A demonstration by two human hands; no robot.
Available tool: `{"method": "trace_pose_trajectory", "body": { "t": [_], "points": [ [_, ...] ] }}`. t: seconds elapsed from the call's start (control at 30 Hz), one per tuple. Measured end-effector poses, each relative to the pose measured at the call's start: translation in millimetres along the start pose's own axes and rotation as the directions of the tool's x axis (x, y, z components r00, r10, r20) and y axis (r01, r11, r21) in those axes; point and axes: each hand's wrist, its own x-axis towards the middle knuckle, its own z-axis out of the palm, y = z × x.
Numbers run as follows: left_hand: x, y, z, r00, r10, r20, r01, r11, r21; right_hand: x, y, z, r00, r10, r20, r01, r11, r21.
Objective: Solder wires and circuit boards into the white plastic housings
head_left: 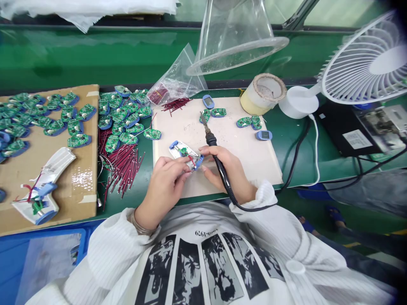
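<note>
**Housing pinched, iron in hand**

You pinch the small blue housing (186, 154) at frame centre in your left hand (163, 190), above the pale mat (254, 156). It's light and fragile: hold the plastic edges, not the thin red wires (191, 160). Your right hand (229, 169) is closed around the soldering iron (211, 139).

My green bench mat (288, 135) carries everything here. Toward its left end lies a cardboard sheet (90, 178), covered with green circuit boards (60, 113) in blue housings. Just right of the cardboard, more boards and a heap of cut red wires (122, 167) lie on the mat, beside a pale work board (254, 156). Along the far edge sit a clear plastic bag (176, 80), a roll of tape (262, 93) and a white desk fan (365, 63); a black power unit (346, 129) sits at the right.
</note>
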Motion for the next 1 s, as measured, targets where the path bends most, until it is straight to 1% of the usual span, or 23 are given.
{"method": "trace_pose_trajectory", "body": {
  "t": [0.1, 0.2, 0.33, 0.43, 0.53, 0.6, 0.67, 0.77, 0.83, 0.9, 1.0],
  "points": [
    [-1, -1, 2.3, 1.0, -0.006, -0.015, 0.006, 1.0, -0.019, -2, 1, 4, 1.0, -0.016, 0.027, 0.015, 1.0, 0.005],
    [-1, -1, 2.8, 0.999, -0.036, -0.013, 0.035, 0.998, -0.043, -2, 2, 6, 0.999, 0.015, 0.034, -0.015, 1.0, -0.013],
    [-1, -1, 2.9, 0.998, -0.069, -0.01, 0.067, 0.994, -0.083, 2, 0, 7, 0.996, 0.081, -0.028, -0.08, 0.997, 0.01],
    [-2, -4, 4.5, 0.997, -0.075, -0.023, 0.072, 0.991, -0.112, 8, -5, 8, 0.986, 0.136, -0.091, -0.125, 0.986, 0.114],
    [-2, -7, 6.3, 0.997, -0.068, -0.046, 0.061, 0.988, -0.142, 16, -8, 4, 0.97, 0.168, -0.174, -0.131, 0.97, 0.204],
    [-3, -8, 6.9, 0.997, -0.062, -0.052, 0.053, 0.987, -0.153, 19, -7, 0, 0.979, 0.134, -0.152, -0.109, 0.981, 0.162],
    [-2, -9, 6.7, 0.997, -0.061, -0.046, 0.053, 0.985, -0.163, 18, -5, -5, 0.991, 0.075, -0.109, -0.071, 0.997, 0.038],
    [-2, -8, 6.3, 0.997, -0.067, -0.039, 0.059, 0.983, -0.175, 10, -2, -5, 0.989, 0.021, -0.145, -0.041, 0.99, -0.138],
    [-2, -8, 6.2, 0.997, -0.064, -0.039, 0.056, 0.983, -0.172, 4, -2, 1, 0.986, 0.027, -0.166, -0.061, 0.977, -0.205],
    [-2, -8, 6.4, 0.998, -0.054, -0.042, 0.047, 0.985, -0.163, 1, -1, 9, 0.987, 0.05, -0.153, -0.088, 0.965, -0.248],
    [-2, -7, 6.7, 0.998, -0.043, -0.053, 0.035, 0.989, -0.143, 3, -1, 15, 0.983, 0.076, -0.167, -0.115, 0.964, -0.241]
  ]
}}
